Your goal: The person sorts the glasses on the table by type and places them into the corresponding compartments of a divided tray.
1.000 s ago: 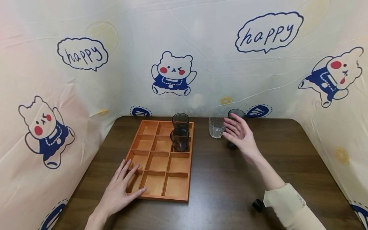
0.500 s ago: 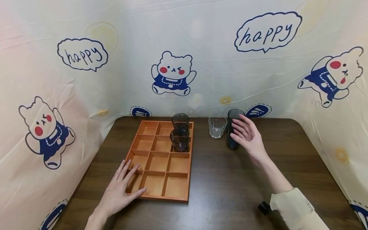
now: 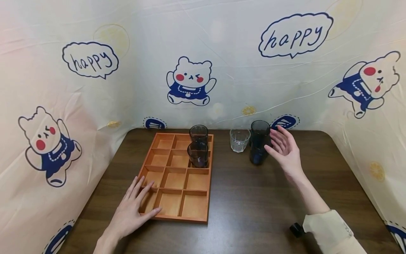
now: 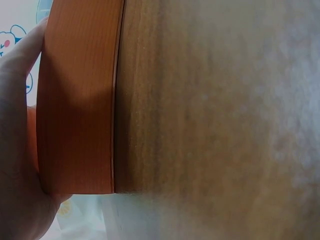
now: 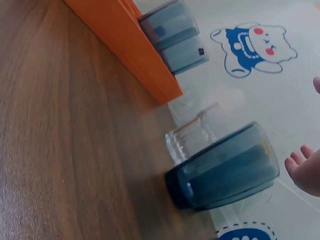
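My right hand [image 3: 287, 153] is held with fingers relaxed and apart just right of a tall dark-tinted glass [image 3: 259, 150], holding nothing. In the right wrist view the thumb and fingertips [image 5: 298, 155] show beyond the rim of that dark glass [image 5: 225, 167], and the edge of another dark glass shows behind it. My left hand [image 3: 131, 210] rests with spread fingers on the near left corner of a divided wooden tray [image 3: 177, 219]. The left wrist view shows that hand along the tray's side wall [image 4: 77, 100].
Two dark glasses stand in the tray's right column, the nearer glass [image 3: 198, 155] overlapping the farther glass [image 3: 198, 132]. A clear faceted glass [image 3: 239, 141] stands left of the tall dark one. Printed cloth [image 3: 238, 84] hangs behind the brown table [image 3: 247, 197].
My right hand has drawn back to the right, away from the clear glass and from in front of the dark glass, which now shows fully. My left hand and the tray have stayed put.
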A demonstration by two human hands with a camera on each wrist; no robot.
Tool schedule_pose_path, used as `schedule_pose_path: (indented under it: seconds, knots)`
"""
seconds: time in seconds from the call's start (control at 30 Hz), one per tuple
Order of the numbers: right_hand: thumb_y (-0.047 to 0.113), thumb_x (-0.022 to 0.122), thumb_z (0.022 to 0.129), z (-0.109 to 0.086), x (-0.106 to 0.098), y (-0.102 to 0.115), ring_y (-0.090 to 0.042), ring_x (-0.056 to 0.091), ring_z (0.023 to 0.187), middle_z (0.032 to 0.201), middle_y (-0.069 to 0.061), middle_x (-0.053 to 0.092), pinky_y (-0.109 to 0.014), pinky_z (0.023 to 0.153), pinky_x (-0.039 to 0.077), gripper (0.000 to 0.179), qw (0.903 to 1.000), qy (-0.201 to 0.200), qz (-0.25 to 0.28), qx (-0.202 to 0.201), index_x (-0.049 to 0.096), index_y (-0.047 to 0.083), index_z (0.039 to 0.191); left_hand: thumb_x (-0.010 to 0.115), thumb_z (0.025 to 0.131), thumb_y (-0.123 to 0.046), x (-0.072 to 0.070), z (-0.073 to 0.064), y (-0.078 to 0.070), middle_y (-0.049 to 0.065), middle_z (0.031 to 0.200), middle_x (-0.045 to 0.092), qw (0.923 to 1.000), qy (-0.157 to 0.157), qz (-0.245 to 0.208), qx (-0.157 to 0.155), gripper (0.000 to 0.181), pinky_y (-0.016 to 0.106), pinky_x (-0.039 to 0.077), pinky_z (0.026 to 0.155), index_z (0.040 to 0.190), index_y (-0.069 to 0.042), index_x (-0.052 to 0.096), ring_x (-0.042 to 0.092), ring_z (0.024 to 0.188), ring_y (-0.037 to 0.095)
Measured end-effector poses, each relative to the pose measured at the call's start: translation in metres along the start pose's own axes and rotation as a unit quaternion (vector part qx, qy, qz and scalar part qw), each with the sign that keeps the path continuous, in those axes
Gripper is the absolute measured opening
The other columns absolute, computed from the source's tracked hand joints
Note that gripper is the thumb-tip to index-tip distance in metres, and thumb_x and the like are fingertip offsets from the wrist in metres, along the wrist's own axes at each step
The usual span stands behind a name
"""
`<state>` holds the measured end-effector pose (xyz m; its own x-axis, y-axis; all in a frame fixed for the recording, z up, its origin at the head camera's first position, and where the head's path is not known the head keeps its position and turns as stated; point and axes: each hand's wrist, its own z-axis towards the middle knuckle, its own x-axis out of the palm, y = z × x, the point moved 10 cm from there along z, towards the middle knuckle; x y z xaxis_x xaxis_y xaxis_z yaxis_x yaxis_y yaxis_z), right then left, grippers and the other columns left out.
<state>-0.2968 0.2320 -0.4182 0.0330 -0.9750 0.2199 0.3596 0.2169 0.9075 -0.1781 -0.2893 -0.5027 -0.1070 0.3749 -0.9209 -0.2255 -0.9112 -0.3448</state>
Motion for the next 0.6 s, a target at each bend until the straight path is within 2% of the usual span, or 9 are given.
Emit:
schedule_pose_path:
  seconds: [0.23,0.37,0.47,0.6]
  knots:
    - [-0.019,0.069,0.096,0.001,-0.010,-0.011,-0.004,0.060,0.140,0.152,0.007,0.063,-0.016,0.120,0.045,0.079,0.9995,-0.017,-0.020,0.020,0.045,0.015,0.164,0.085,0.088,-0.063,0.002,0.000,0.001,0.019,0.180,0.033,1.0000,0.002,0.001,-0.001,0.096,0.076,0.041,0.115,0.167,-0.022,0.050,0.013,0.174,0.030]
    - [-0.019,0.069,0.096,0.003,-0.015,-0.015,-0.005,0.060,0.140,0.149,0.011,0.064,-0.015,0.121,0.045,0.079,0.9990,-0.027,-0.027,0.024,0.046,0.015,0.163,0.085,0.088,-0.063,0.001,-0.001,0.000,0.019,0.179,0.033,1.0000,0.002,0.000,-0.002,0.096,0.076,0.041,0.115,0.167,-0.023,0.050,0.013,0.174,0.030]
    - [-0.018,0.070,0.096,0.003,-0.018,-0.019,-0.009,0.058,0.143,0.149,0.011,0.063,-0.015,0.121,0.044,0.080,0.9986,-0.030,-0.030,0.032,0.045,0.015,0.164,0.086,0.088,-0.063,0.001,-0.001,-0.001,0.019,0.179,0.033,1.0000,0.002,-0.001,-0.002,0.096,0.076,0.041,0.115,0.167,-0.022,0.050,0.015,0.174,0.032]
    - [-0.016,0.071,0.096,0.003,-0.022,-0.026,-0.016,0.053,0.149,0.155,0.003,0.059,-0.016,0.122,0.043,0.081,0.9974,-0.031,-0.043,0.049,0.043,0.015,0.166,0.086,0.088,-0.063,0.000,-0.001,-0.001,0.020,0.179,0.034,1.0000,0.002,-0.001,-0.002,0.096,0.076,0.041,0.115,0.167,-0.022,0.050,0.016,0.173,0.033]
